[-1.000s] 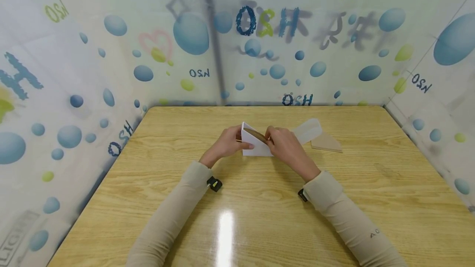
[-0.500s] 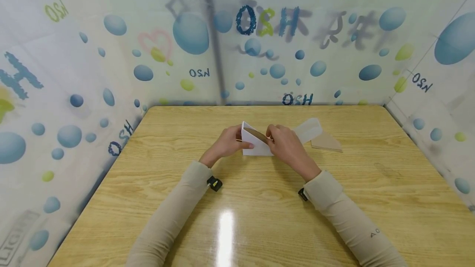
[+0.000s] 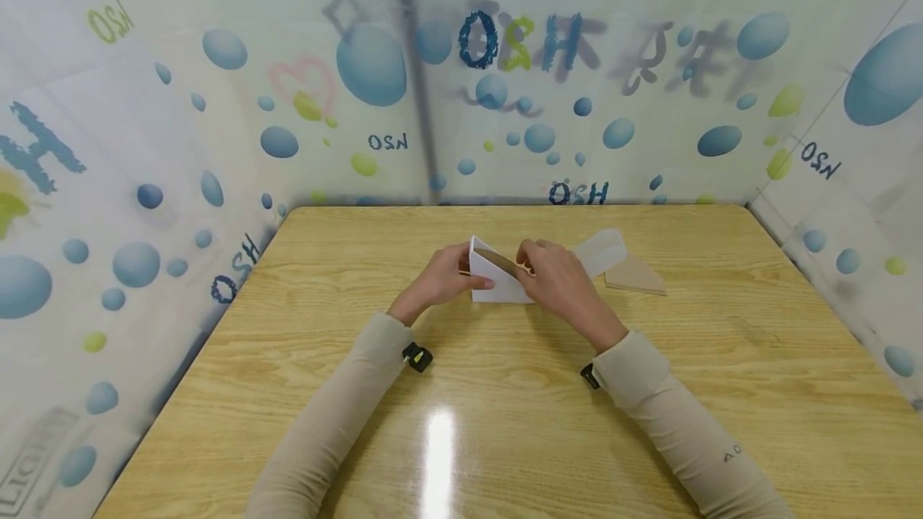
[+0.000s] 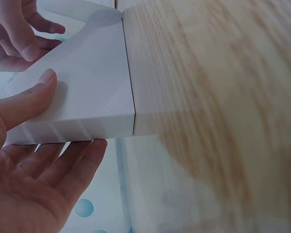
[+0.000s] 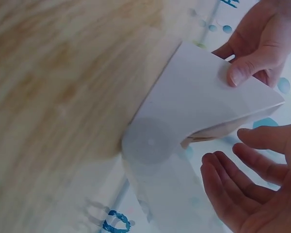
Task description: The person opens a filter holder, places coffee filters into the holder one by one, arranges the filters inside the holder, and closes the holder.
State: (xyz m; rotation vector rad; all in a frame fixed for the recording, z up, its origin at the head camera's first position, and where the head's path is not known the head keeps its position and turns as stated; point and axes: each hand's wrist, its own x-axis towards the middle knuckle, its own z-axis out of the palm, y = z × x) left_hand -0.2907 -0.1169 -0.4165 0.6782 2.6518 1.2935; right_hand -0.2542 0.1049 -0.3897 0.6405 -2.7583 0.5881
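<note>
A white coffee filter case (image 3: 496, 287) with a slanted open top stands on the table. Brown filter papers (image 3: 496, 261) show inside its opening. My left hand (image 3: 438, 277) grips the case's left end, thumb on the near face and fingers behind and along the end. My right hand (image 3: 558, 283) is at the lower end of the opening. In the right wrist view, the right fingers (image 5: 228, 187) are loosely bent, with a gap between them and the thumb and nothing held. The case's translucent lid (image 5: 172, 187) is swung out from its round hinge.
Right of the case, brown fan-shaped filter papers (image 3: 637, 275) lie on the wooden table (image 3: 505, 415), partly behind the lid. A printed curtain (image 3: 613, 62) hangs beyond the table's far edge. Each wrist wears a small black device.
My right hand has shifted slightly to the right, away from the papers in the opening. The left hand and the case stay in place.
</note>
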